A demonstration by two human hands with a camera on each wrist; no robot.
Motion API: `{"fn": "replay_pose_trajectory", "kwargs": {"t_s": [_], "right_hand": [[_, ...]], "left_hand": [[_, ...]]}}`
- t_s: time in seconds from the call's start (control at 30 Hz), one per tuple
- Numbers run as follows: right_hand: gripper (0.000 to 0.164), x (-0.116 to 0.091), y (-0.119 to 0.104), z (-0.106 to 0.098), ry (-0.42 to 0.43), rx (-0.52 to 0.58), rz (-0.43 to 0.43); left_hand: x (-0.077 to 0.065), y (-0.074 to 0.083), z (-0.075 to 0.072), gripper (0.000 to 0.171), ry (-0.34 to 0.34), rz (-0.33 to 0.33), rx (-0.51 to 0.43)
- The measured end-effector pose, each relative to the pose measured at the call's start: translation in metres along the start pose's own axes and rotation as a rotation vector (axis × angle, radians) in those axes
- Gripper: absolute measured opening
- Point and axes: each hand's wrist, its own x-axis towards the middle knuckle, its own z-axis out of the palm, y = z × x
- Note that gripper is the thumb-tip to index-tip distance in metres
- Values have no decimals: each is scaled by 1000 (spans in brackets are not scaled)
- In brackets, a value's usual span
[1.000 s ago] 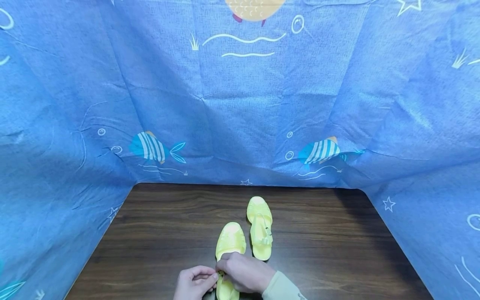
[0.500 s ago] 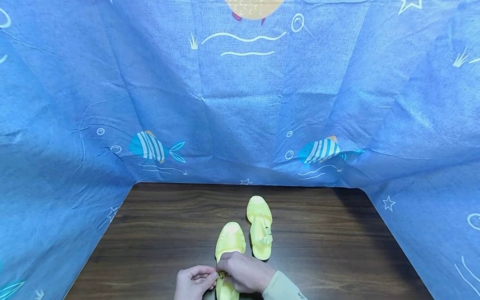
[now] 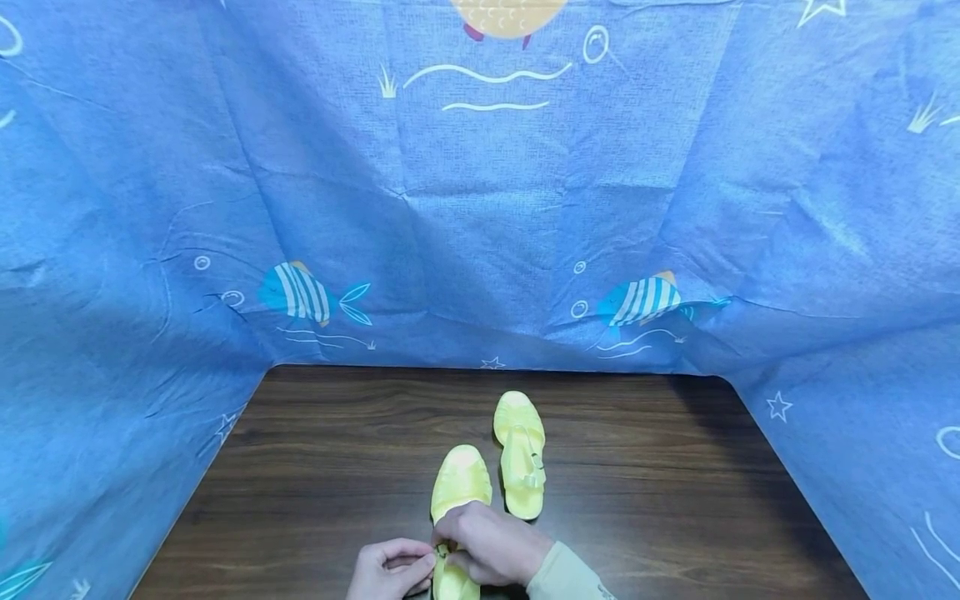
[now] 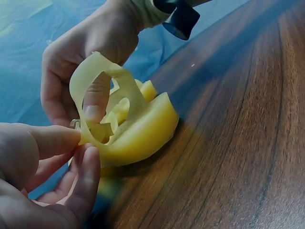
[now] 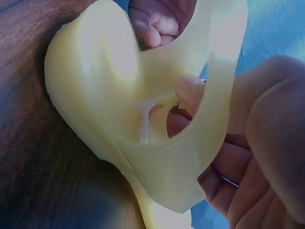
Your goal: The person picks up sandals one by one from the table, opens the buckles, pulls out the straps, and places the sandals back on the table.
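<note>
A pale yellow jelly sandal lies on the table with its toe pointing away from me. At its ankle strap, my left hand pinches the strap end between thumb and index finger, clearest in the left wrist view. My right hand reaches across the sandal and grips the strap by its small metal buckle, thumb inside the strap loop. Fingers partly cover the buckle, so how the strap sits in it cannot be told. The matching sandal lies beyond, to the right, untouched.
The dark wood-grain table is enclosed at the back and both sides by a blue cloth printed with fish and stars. A black band shows at the right wrist.
Both hands stay at the strap with only slight finger shifts. A little more of the strap by the buckle shows between them. Neither sandal has visibly moved.
</note>
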Motion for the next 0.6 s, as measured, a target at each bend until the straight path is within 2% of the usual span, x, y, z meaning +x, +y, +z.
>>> {"fn": "replay_pose_trajectory", "kwargs": {"t_s": [0.27, 0.6], "right_hand": [[23, 0, 0, -1, 9, -8, -5], [24, 0, 2, -2, 7, 6, -13]], "left_hand": [[-1, 3, 6, 29, 61, 20, 19], [0, 3, 6, 29, 66, -46, -38]]}}
